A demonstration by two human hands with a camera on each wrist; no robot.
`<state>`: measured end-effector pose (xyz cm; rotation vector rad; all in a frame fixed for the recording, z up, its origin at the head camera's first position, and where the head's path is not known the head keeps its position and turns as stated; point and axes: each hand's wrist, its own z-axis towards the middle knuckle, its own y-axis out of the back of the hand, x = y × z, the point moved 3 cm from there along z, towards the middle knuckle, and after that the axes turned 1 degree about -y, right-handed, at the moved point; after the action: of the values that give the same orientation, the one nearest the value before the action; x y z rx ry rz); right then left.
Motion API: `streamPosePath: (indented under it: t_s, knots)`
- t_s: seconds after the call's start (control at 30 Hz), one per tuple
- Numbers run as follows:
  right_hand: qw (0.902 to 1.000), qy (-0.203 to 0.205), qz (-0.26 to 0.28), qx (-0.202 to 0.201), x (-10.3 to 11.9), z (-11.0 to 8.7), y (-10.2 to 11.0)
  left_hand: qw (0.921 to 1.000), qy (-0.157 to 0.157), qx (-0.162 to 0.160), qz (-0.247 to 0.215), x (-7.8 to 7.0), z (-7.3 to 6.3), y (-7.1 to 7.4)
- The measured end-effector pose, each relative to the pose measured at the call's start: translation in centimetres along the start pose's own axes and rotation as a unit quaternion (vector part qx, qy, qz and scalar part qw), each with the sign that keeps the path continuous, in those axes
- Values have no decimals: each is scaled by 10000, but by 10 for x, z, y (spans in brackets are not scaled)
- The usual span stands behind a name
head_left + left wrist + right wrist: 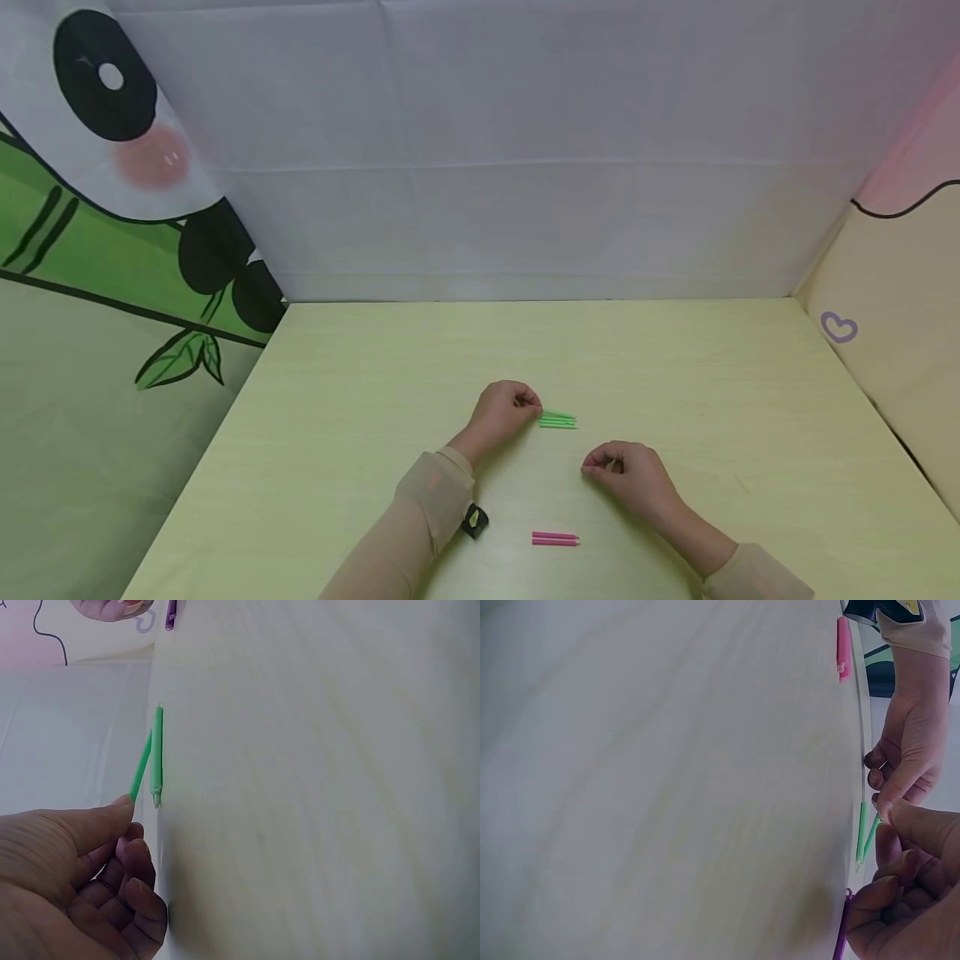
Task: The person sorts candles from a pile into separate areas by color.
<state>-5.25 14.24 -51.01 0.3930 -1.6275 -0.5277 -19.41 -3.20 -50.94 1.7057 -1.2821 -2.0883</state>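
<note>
My left hand (504, 414) pinches the end of one green stick (141, 769) between thumb and finger. That stick leans up from the small row of thin green sticks (558, 423), which lies on the table beside the fingertips. To the right and nearer hovers my right hand (633, 483), fingers curled and thumb tip against a finger, with nothing visible between them. In the right wrist view a purple stick (842, 926) lies beside its curled fingers; the hand appears to hide it in the head view. Pink sticks (555, 539) lie side by side near the front.
The pale wooden table (375, 375) ends at a white cloth wall (525, 208) behind. Printed cloth panels flank it on both sides. Under the left sleeve cuff shows a black wrist device (475, 521), close to the pink sticks.
</note>
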Motion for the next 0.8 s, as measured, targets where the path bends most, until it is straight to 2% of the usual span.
streamPosePath:
  t_s: [0.8]
  knots:
    - [9999,-123,-18,23,6,-2,-3,10000,28,-77,-55,-1,-6,8]
